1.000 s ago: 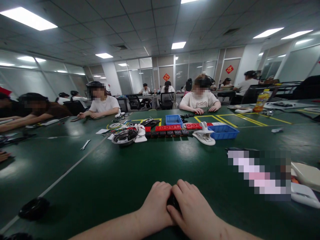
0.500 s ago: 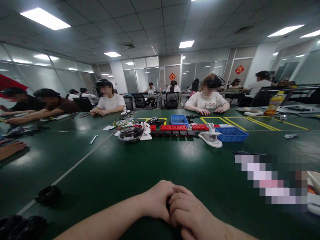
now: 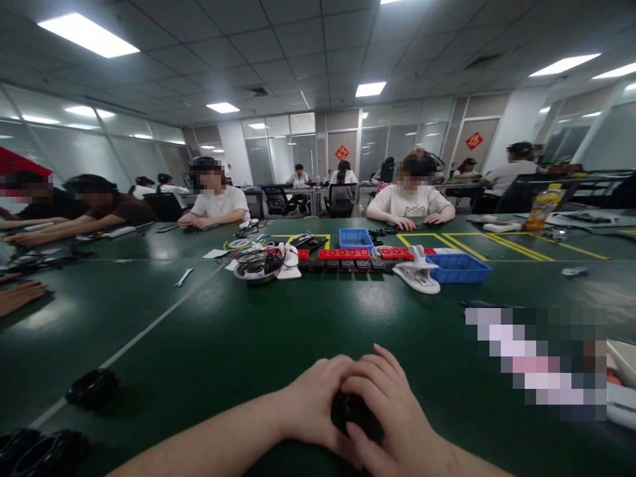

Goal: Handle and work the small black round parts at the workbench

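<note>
Low in the view, my left hand (image 3: 313,397) and my right hand (image 3: 390,404) meet around a dark, rounded black coil-like object (image 3: 354,409) just above the table. My left hand curls along its left side, with the fingertips hidden behind my right hand. Over the top and right side of the object bend the fingers of my right hand, its thumb crossing the near face. Off to the left on the green table (image 3: 223,344) lies a similar glossy black coil (image 3: 93,389), and more black coils (image 3: 44,457) sit in the bottom-left corner.
Across the table middle stand red and black power strips (image 3: 345,258), a bowl of cables (image 3: 258,267), a white clip stand (image 3: 418,275) and a blue bin (image 3: 460,267). A wrench (image 3: 184,277) lies left. A blurred-out patch (image 3: 536,364) covers the right. Co-workers sit around.
My right hand's fingers have lifted and spread, and its thumb has come into view. More of the black object now shows between my hands.
</note>
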`<state>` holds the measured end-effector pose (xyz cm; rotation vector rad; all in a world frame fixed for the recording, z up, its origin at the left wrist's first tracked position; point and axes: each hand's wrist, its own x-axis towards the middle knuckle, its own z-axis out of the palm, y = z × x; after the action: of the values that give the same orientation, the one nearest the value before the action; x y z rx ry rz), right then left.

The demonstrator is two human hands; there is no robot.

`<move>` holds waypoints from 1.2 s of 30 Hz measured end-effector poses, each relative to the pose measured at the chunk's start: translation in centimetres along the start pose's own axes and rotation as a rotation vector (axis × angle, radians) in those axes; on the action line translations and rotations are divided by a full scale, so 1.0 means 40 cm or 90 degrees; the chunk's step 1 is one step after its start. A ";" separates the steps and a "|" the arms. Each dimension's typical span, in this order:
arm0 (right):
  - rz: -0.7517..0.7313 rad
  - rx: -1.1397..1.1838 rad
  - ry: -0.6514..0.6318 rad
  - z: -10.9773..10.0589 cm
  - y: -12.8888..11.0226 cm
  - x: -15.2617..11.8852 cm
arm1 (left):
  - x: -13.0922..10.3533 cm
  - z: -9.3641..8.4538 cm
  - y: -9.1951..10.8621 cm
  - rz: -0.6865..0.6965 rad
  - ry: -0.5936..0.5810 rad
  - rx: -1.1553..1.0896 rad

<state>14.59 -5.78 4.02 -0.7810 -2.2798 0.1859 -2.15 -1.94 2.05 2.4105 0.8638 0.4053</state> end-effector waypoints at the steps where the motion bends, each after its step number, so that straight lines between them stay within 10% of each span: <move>1: 0.043 -0.013 0.001 0.003 0.001 0.001 | -0.002 0.002 0.004 0.004 0.023 -0.005; 16: 0.230 -0.063 -0.085 0.042 0.006 0.002 | 0.000 0.041 0.008 -0.088 0.045 0.143; 36: -0.208 0.102 -0.038 0.052 0.016 -0.015 | 0.012 0.015 -0.011 0.063 -0.073 0.144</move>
<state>13.84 -5.41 1.91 -0.3184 -2.3767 0.2390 -1.76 -1.59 1.35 2.6622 0.7780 0.2122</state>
